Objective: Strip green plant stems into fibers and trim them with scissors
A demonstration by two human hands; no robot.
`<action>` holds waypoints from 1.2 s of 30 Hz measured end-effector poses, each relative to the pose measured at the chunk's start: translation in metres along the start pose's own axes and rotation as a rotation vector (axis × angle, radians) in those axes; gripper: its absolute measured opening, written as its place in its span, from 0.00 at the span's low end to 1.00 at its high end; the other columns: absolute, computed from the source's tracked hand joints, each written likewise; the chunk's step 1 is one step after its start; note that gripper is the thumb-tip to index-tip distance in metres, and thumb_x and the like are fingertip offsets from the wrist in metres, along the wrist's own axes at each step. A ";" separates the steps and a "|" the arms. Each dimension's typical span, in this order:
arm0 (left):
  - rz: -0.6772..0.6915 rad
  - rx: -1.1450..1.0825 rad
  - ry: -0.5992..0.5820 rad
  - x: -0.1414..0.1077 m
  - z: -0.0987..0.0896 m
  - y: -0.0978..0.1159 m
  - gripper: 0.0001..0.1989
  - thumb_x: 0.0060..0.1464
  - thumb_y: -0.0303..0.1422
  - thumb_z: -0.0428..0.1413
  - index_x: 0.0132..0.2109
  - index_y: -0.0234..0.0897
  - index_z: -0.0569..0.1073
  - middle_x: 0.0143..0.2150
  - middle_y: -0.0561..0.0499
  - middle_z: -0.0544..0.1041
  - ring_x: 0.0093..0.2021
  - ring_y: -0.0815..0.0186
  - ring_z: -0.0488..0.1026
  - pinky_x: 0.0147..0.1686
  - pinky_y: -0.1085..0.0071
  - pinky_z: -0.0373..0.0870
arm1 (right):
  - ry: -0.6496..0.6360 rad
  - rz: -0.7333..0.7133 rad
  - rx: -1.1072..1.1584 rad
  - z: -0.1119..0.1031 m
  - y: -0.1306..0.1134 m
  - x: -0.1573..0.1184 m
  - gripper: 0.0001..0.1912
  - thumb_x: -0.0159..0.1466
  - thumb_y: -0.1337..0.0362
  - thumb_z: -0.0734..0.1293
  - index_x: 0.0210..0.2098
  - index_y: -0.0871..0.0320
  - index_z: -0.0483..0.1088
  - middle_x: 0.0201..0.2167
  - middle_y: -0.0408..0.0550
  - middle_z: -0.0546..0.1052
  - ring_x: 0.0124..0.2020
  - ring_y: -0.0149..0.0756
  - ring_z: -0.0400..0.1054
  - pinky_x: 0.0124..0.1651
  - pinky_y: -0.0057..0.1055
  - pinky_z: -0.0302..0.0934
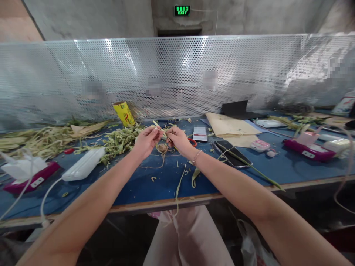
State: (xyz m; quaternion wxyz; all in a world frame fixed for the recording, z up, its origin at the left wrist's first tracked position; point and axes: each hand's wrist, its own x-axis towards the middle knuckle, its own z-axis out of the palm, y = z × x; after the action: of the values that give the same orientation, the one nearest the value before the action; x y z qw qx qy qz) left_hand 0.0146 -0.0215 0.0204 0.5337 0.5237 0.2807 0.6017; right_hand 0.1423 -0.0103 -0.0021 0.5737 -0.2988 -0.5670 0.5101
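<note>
The left hand (146,141) and right hand (179,140) pinch a thin pale-green plant strip (156,124) above the blue flat-topped counter (135,190), near a small tan string bundle (162,148), seemingly to steady it between them.

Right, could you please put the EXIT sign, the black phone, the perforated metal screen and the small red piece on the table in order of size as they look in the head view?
Largest to smallest:
Perforated metal screen
Black phone
EXIT sign
Small red piece
</note>
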 end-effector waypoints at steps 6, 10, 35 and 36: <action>0.048 0.141 -0.041 0.000 -0.004 -0.003 0.11 0.35 0.35 0.63 0.25 0.32 0.72 0.23 0.52 0.74 0.24 0.75 0.68 0.29 0.75 0.67 | 0.037 -0.023 -0.084 0.000 -0.001 -0.001 0.05 0.54 0.64 0.61 0.23 0.58 0.59 0.12 0.34 0.64 0.12 0.21 0.55 0.16 0.19 0.51; 0.042 0.202 -0.039 0.001 -0.005 -0.004 0.12 0.33 0.36 0.63 0.25 0.33 0.73 0.21 0.53 0.72 0.23 0.74 0.68 0.27 0.76 0.66 | 0.021 -0.098 -0.261 0.000 -0.008 -0.006 0.06 0.56 0.63 0.59 0.24 0.57 0.59 0.14 0.35 0.64 0.13 0.22 0.57 0.17 0.21 0.55; 0.014 0.235 0.023 0.000 -0.007 -0.004 0.09 0.38 0.33 0.59 0.21 0.34 0.66 0.18 0.56 0.65 0.19 0.76 0.60 0.21 0.76 0.56 | -0.143 -0.572 -0.692 -0.011 -0.001 -0.001 0.10 0.54 0.74 0.59 0.31 0.58 0.70 0.32 0.46 0.72 0.35 0.30 0.65 0.41 0.30 0.60; 0.019 0.264 0.019 0.000 -0.007 -0.005 0.09 0.38 0.33 0.58 0.21 0.34 0.66 0.17 0.56 0.65 0.19 0.76 0.59 0.21 0.76 0.56 | -0.146 -0.630 -0.753 -0.012 -0.001 -0.001 0.10 0.55 0.73 0.59 0.31 0.58 0.70 0.32 0.46 0.72 0.36 0.31 0.65 0.42 0.31 0.60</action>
State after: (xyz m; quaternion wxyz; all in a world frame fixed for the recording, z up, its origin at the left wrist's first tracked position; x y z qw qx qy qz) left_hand 0.0101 -0.0187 0.0142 0.4517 0.5863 0.3574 0.5697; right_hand 0.1540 -0.0089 -0.0033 0.5111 -0.2628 -0.8132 0.0914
